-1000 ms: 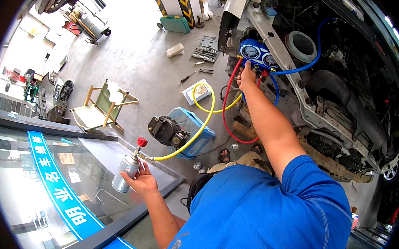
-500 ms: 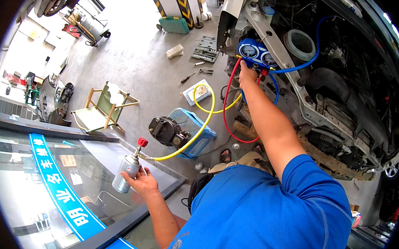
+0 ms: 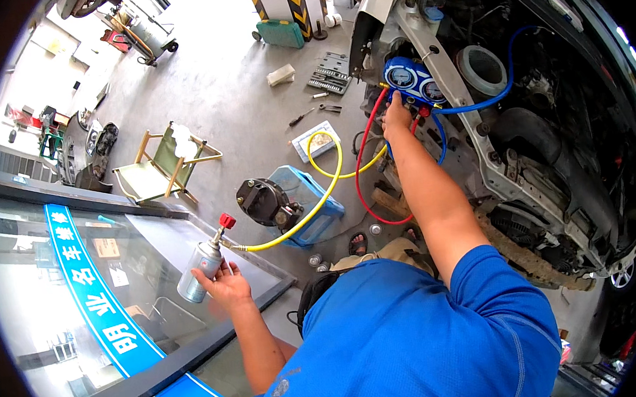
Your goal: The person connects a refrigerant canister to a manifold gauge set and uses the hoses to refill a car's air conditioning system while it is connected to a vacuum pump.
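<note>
My left hand point(image 3: 227, 282) holds a small silver gas can point(image 3: 199, 268) with a red valve knob point(image 3: 226, 220) on top. A yellow hose point(image 3: 311, 206) runs from the can's valve up toward a blue twin-dial gauge set point(image 3: 411, 80) hung on the front of an open engine bay point(image 3: 549, 131). My right hand point(image 3: 396, 113) reaches up with its fingers on the underside of the gauge set, where the red hose point(image 3: 364, 166) and blue hose point(image 3: 482, 103) join it.
A black pump point(image 3: 263, 201) sits by a blue plastic bin point(image 3: 311, 199) on the concrete floor. A folding chair point(image 3: 164, 165), scattered tools point(image 3: 331, 72) and a green case point(image 3: 282, 33) lie farther off. A glass pane with a blue strip point(image 3: 92, 295) stands at left.
</note>
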The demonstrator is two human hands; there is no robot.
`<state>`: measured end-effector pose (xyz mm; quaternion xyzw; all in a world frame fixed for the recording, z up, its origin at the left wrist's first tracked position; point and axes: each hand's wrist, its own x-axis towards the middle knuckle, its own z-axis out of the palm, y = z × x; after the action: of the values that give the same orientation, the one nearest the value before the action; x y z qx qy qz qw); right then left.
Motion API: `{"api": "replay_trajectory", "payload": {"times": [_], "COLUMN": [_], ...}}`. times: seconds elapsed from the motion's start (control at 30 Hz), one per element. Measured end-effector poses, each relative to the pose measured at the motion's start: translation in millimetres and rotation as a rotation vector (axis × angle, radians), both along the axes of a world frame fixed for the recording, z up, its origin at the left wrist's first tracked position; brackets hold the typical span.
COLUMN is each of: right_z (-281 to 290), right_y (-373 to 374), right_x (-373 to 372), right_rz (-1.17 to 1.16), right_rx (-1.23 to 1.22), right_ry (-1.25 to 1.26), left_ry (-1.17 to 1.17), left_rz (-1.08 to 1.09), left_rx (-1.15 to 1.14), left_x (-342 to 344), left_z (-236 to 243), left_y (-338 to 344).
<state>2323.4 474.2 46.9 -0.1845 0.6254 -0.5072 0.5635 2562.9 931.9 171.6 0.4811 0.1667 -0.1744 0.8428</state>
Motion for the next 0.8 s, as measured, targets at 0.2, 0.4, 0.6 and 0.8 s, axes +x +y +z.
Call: {"api": "replay_trajectory", "payload": {"times": [0.2,0.4,0.6,0.8], "right_z": [23.3,21.2,4.4,24.7], "right_y": [10.2,11.8,3.8,81.5], "right_x": [-1.3,2.7,-5.5,-11.2], "right_rz": [0.051,0.019,-0.002,0.733], "right_rx": [0.04,-0.11,-0.128,-0.038], "right_ry": [0.056,0.099,0.157,0.052], "left_ry": [0.012,0.006,0.003,-0.005], "left_rz": [0.012,0.006,-0.029,-0.014], "left_rx": [-0.003,0.007,-0.005,-0.013], "left_x": [-2.0,-1.5,2.9,7.6], "left_z": [0.8,1.8,-1.2,-3.2], "left_y": [1.2,2.8,-2.9,-4.7]}}
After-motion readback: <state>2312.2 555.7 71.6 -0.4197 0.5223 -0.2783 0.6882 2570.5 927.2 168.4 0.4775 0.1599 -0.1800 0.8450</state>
